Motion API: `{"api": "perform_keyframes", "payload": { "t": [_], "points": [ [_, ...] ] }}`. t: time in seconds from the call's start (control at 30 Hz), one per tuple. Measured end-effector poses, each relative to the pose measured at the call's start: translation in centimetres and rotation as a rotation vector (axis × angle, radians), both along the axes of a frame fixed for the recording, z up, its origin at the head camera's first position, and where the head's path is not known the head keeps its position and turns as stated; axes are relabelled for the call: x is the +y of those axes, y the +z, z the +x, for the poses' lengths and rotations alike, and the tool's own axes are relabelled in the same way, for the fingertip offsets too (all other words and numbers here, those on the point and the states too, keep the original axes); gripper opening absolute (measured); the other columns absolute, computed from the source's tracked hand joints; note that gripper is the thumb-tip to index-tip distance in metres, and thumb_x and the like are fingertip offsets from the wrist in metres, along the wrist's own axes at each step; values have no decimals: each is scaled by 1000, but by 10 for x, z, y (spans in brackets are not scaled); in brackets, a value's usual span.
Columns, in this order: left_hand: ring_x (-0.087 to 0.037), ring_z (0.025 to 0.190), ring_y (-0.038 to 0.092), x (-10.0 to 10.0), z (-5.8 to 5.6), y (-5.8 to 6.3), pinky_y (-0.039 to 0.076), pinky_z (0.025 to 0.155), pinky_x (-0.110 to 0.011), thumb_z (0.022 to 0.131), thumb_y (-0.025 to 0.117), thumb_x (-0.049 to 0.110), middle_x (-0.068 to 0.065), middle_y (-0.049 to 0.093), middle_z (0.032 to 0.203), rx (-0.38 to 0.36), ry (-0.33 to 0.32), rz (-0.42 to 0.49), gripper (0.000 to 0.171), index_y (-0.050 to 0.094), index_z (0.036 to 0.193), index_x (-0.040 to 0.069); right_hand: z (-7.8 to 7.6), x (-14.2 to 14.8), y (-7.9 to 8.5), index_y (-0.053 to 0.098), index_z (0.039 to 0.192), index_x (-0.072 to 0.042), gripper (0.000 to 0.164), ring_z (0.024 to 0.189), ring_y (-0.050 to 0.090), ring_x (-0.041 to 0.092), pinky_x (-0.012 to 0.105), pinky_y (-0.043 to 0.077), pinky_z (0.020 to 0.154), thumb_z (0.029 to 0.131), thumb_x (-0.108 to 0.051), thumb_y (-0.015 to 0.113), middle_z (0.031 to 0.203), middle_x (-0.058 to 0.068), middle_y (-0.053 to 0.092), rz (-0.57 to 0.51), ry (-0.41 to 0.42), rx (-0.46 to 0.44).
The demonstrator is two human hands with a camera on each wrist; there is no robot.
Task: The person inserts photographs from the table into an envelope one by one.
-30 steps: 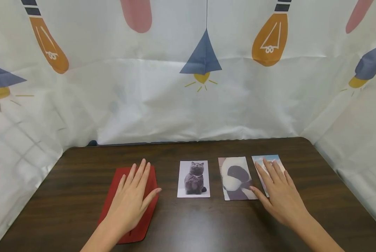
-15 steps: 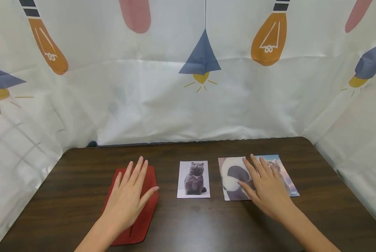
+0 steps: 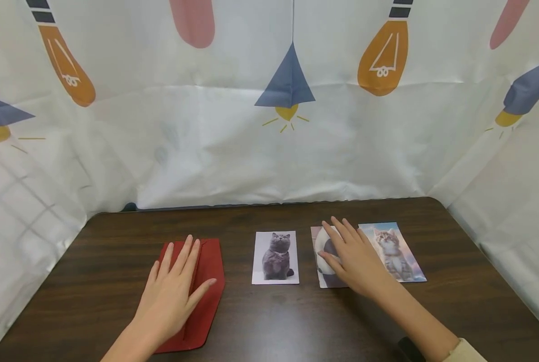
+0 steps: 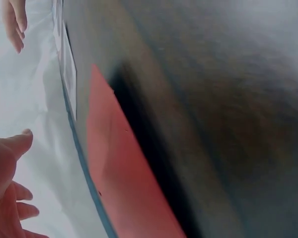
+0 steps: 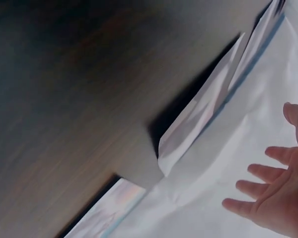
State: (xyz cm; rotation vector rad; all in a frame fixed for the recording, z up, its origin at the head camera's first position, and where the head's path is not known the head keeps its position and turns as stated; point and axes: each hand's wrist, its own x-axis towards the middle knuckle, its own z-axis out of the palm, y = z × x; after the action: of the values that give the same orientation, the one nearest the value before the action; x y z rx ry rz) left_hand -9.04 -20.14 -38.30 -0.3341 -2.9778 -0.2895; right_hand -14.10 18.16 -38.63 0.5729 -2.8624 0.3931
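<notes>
My left hand (image 3: pixel 169 299), fingers straight, is over a red envelope (image 3: pixel 211 296) on the left of the table. In the left wrist view that hand stands apart from the envelope (image 4: pixel 119 168), above it. On the right, my right hand (image 3: pixel 356 259) hovers with spread, straight fingers over a panda picture card (image 3: pixel 325 269) and hides part of it. The right wrist view has a gap between the fingers and this card (image 5: pixel 198 114). To its right lies a kitten picture card (image 3: pixel 393 254), uncovered. Between the hands is a grey cat picture card (image 3: pixel 276 256).
The dark wooden table (image 3: pixel 269 322) ends at the back against a white curtain (image 3: pixel 233 141) printed with lamps and bulbs. A small dark object (image 3: pixel 409 349) shows beside the right forearm at the front edge.
My right hand has moved left, from over the kitten card to over the panda card, uncovering the kitten. The left hand has shifted slightly left over the envelope. The cards look unmoved.
</notes>
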Motion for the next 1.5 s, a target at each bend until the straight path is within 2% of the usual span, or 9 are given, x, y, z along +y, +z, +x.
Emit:
{"api": "perform_keyframes", "payload": {
  "t": [0.37, 0.6, 0.83, 1.0, 1.23, 1.5],
  "points": [
    [-63, 144, 35, -13, 14, -16, 36, 105, -81, 98, 70, 53, -25, 33, 168, -52, 74, 6, 91, 33, 164, 2, -25, -18, -9, 50, 153, 2, 62, 141, 53, 46, 63, 45, 112, 104, -31, 68, 152, 27, 54, -43, 97, -14],
    [-69, 124, 49, -20, 19, -23, 45, 95, -78, 97, 71, 55, -43, 37, 156, -93, 137, 66, 95, 34, 160, -7, -41, -30, -9, 50, 152, 4, 57, 137, 56, 42, 56, 47, 113, 107, -27, 65, 147, 24, 58, -63, 127, -128],
    [-72, 118, 51, -25, 18, -29, 48, 94, -76, 95, 73, 56, -57, 39, 139, -147, 202, 79, 100, 35, 156, -12, -58, -42, -8, 53, 150, 3, 51, 138, 55, 42, 56, 46, 114, 107, -23, 64, 147, 25, 58, -129, 107, -242],
    [-72, 117, 50, -27, 17, -31, 48, 95, -75, 93, 75, 56, -57, 42, 133, -204, 199, 68, 101, 36, 155, -13, -70, -48, -13, 58, 143, 6, 46, 132, 59, 43, 56, 50, 110, 105, -19, 66, 141, 26, 61, -167, 105, -269],
    [-74, 123, 44, -29, 14, -32, 45, 95, -79, 92, 76, 58, -59, 35, 141, -281, 180, 48, 93, 48, 151, -8, -77, -54, -15, 62, 137, 9, 44, 122, 64, 40, 53, 54, 104, 103, -19, 70, 131, 25, 64, -178, 102, -302],
    [-72, 122, 44, -34, 15, -33, 44, 90, -82, 91, 76, 58, -54, 38, 142, -277, 153, 37, 89, 51, 152, -2, -84, -60, -15, 65, 132, 8, 43, 115, 64, 36, 50, 54, 101, 100, -20, 74, 122, 21, 65, -161, 90, -339]
  ]
}}
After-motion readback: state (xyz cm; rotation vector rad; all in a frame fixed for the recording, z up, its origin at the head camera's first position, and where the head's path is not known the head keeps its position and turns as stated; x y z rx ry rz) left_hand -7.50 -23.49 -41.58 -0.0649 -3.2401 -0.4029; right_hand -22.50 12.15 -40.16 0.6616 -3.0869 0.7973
